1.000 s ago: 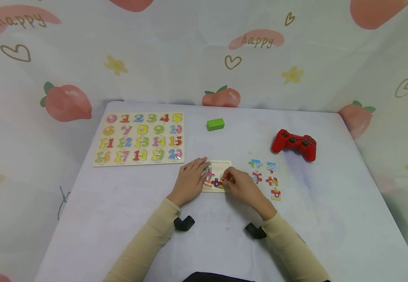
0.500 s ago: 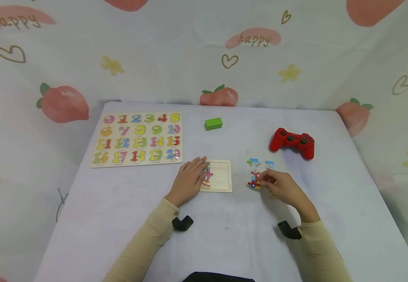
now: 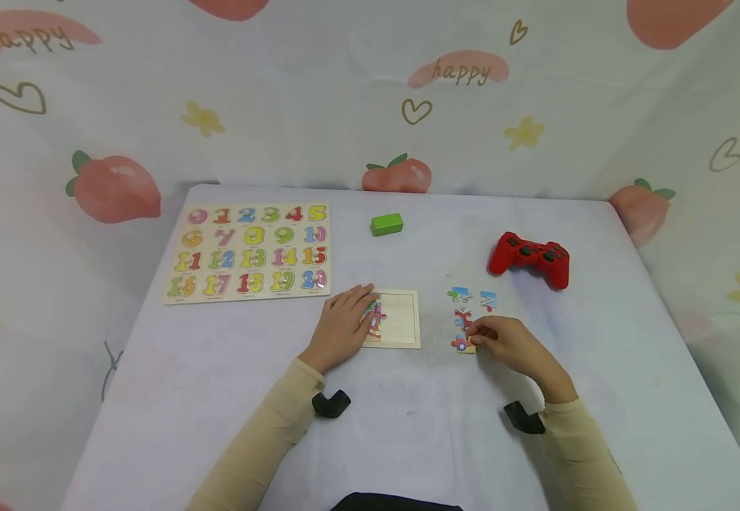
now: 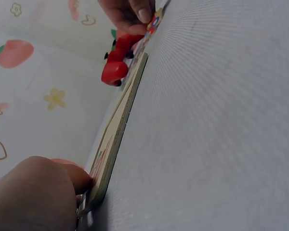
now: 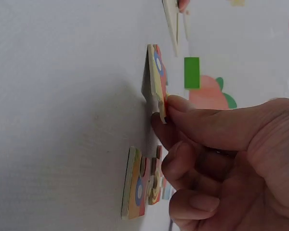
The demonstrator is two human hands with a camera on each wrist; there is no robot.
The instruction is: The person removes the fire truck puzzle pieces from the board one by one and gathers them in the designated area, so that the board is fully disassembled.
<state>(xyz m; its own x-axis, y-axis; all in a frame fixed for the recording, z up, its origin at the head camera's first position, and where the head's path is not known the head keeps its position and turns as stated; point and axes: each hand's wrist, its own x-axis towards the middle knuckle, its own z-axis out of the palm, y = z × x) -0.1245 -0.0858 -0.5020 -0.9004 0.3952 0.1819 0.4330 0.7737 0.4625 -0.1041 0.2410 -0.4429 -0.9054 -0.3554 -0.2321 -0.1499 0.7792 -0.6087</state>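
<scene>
My left hand (image 3: 339,328) lies with fairly straight fingers over the left part of a small wooden puzzle tray (image 3: 402,321). Colourful pieces fill that left part; bare wood shows at the right. In the left wrist view the thumb (image 4: 79,178) rests at the tray's near end. To the right of the tray, my right hand (image 3: 513,349) pinches a puzzle piece (image 5: 158,77) with a blue wheel between thumb and finger. That piece tilts, one edge lifted off the tablecloth. Loose puzzle pieces (image 3: 462,293) lie just beyond this hand, and another wheeled piece (image 5: 136,188) is below its fingers.
A number puzzle board (image 3: 248,252) lies at the back left. A green block (image 3: 387,225) sits at the back middle, and a red game controller (image 3: 530,260) at the back right. Behind the table hangs a peach-patterned cloth (image 3: 319,106).
My right hand has moved right, carrying the wheeled puzzle piece from the tray to the loose pieces, then slightly toward me. The left hand stays on the tray.
</scene>
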